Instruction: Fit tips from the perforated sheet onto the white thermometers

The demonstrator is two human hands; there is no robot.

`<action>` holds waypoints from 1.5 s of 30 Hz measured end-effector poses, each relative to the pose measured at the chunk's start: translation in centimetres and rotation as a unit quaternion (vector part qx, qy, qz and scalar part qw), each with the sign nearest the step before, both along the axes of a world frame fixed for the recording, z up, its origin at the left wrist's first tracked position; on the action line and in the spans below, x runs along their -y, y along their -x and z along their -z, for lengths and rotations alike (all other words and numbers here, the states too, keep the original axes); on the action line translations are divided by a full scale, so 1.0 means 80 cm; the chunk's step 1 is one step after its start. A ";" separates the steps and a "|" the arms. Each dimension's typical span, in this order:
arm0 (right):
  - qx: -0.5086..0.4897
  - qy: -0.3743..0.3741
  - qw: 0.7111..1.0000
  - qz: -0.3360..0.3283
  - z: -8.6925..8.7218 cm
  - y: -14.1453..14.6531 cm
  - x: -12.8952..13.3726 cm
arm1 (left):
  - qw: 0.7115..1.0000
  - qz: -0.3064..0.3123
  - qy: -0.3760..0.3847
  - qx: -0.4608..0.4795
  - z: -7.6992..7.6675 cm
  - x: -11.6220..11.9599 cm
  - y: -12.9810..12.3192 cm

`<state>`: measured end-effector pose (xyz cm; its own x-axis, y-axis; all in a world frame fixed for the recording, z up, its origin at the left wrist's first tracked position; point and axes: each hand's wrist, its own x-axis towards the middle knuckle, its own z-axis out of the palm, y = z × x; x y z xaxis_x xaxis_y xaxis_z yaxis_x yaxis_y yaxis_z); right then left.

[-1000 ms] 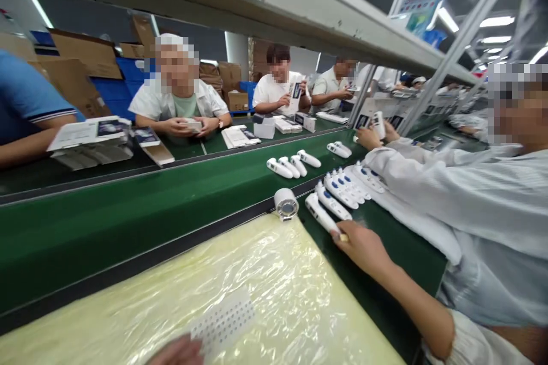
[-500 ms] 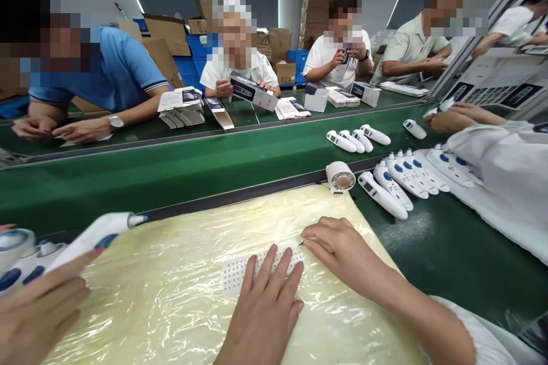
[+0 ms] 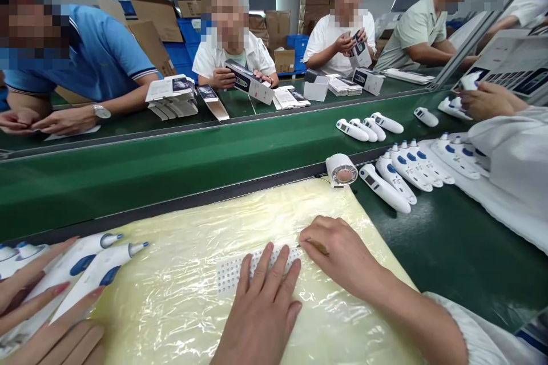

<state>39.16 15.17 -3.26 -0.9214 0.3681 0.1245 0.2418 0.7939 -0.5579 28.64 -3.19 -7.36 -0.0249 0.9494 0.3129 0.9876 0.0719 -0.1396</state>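
Your left hand point(image 3: 264, 308) lies spread over the dotted sheet point(image 3: 228, 276), lower centre; your right hand point(image 3: 340, 251) pinches a thin tool point(image 3: 298, 245).

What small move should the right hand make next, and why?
Perhaps ease the thin tool gently against the dotted sheet: the right hand pinches it with its tip at the sheet's right end, and the left hand lies over the sheet, probably steadying it.

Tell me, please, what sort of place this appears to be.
Most likely a factory packing or assembly line: similar white handheld devices lie along a long green strip, and two people across it hold printed boxes.
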 end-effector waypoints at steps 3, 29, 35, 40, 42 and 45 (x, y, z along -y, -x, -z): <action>0.001 -0.004 1.000 -0.001 0.000 -0.001 -0.001 | 1.000 -0.001 0.002 -0.005 -0.001 0.000 0.000; -0.014 0.099 0.993 0.069 -0.001 0.005 -0.001 | 0.999 0.004 -0.003 0.032 -0.001 0.001 -0.002; -0.106 0.165 0.979 0.048 0.002 -0.008 0.003 | 0.988 -0.027 -0.079 0.127 -0.030 0.015 0.004; -0.089 0.199 0.975 0.048 0.010 -0.022 -0.001 | 0.897 -0.367 -0.242 0.045 -0.081 0.094 0.099; -0.087 0.208 0.974 0.029 0.009 -0.024 -0.001 | 0.813 -0.536 -0.216 0.063 -0.088 0.126 0.130; -0.078 0.208 0.975 0.020 -0.002 -0.024 0.007 | 0.767 -0.612 -0.110 0.158 -0.079 0.141 0.149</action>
